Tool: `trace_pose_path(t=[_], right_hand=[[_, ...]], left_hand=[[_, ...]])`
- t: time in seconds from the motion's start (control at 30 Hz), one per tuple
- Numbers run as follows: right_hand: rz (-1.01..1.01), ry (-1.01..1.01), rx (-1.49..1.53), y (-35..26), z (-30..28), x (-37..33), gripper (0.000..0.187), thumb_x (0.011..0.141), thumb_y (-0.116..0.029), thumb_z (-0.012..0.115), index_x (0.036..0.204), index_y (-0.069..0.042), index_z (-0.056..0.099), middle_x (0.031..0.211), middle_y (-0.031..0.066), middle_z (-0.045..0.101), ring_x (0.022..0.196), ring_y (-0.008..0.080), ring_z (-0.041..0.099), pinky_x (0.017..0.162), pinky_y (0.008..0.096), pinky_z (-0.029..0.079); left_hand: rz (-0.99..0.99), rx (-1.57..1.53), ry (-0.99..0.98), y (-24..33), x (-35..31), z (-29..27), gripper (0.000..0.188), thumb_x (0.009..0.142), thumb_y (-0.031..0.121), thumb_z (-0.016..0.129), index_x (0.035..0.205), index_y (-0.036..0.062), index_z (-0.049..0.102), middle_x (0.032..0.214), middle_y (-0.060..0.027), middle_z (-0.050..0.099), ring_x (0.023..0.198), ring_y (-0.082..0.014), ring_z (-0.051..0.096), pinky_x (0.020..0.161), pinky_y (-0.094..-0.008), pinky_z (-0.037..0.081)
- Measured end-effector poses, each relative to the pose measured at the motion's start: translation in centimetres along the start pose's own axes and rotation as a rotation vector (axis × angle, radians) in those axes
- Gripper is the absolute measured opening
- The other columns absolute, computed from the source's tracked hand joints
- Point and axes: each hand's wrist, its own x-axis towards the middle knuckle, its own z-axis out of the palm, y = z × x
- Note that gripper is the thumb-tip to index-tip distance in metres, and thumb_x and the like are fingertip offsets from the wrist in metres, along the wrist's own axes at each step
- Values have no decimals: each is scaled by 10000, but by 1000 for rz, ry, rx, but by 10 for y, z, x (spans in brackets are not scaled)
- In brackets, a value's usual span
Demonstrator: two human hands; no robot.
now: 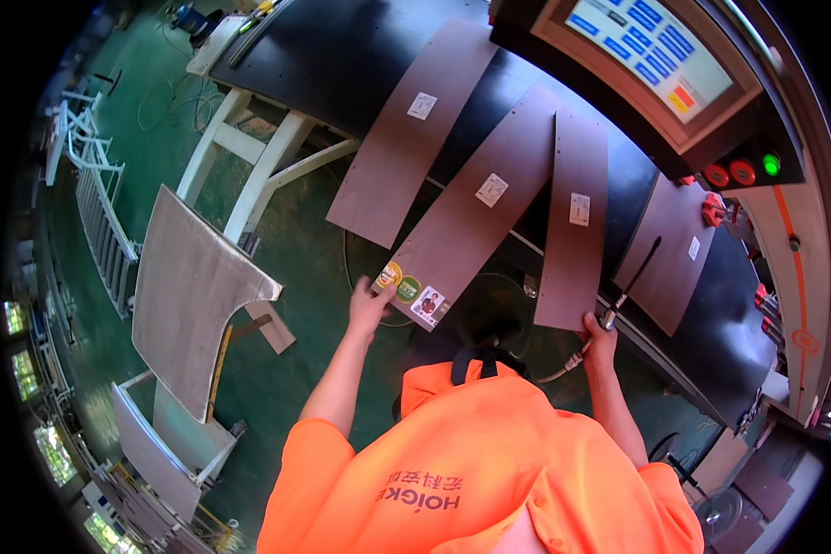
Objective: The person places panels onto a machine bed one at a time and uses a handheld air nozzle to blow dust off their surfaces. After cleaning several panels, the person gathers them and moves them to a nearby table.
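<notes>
A long brown board [512, 152] with a white label reaches from the black table toward me, its near end overhanging the edge. My left hand [371, 303] grips the near left corner of this board, next to round yellow and green stickers and a small picture sticker. In my right hand [600, 343] is an air blow gun [608, 319], its thin black nozzle pointing up and away to the right. That hand is close to the near end of a narrower brown board [577, 263]. Another labelled brown board [397, 152] lies to the left, and a further one [660, 235] to the right.
The black table [332, 55] stands on pale metal legs [272, 166]. A control box with a lit screen [651, 46] and red and green buttons overhangs the far right. Curved grey panels [189, 295] stand at left. A hose [561, 371] trails from the blow gun.
</notes>
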Motion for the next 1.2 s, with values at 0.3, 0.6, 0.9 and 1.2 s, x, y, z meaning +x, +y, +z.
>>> trace_pose_path(t=[0.3, 0.6, 0.9, 1.2], right_hand=[[63, 105, 199, 39, -17, -7, 217, 885, -195, 707, 1021, -33, 657, 807, 7, 629, 656, 123, 570, 580, 261, 450], [-145, 87, -55, 22, 11, 28, 229, 940, -246, 655, 906, -22, 627, 626, 35, 576, 517, 104, 504, 487, 262, 378], [-272, -257, -91, -55, 129, -34, 375, 927, -242, 668, 1234, -39, 602, 764, -34, 552, 619, 45, 480, 567, 210, 394], [-257, -185, -160, -38, 180, 17, 686, 799, -41, 643, 1422, 21, 363, 848, 36, 561, 713, 110, 552, 620, 251, 457]], left_hand=[[-238, -472, -226, -12, -11, 9, 333, 916, 95, 637, 1207, 33, 487, 1006, -101, 650, 789, -182, 668, 638, -289, 563], [-123, -440, -167, 6, -35, 1, 373, 867, 60, 689, 1187, 7, 504, 980, -112, 669, 808, -179, 670, 678, -290, 561], [827, 404, 224, 40, -116, -5, 184, 665, -20, 729, 806, 29, 622, 887, -115, 657, 765, -317, 640, 681, -360, 526], [1186, 894, -404, 18, -100, 18, 414, 615, 58, 634, 1028, 51, 610, 1242, -147, 527, 1167, -361, 491, 994, -514, 396]])
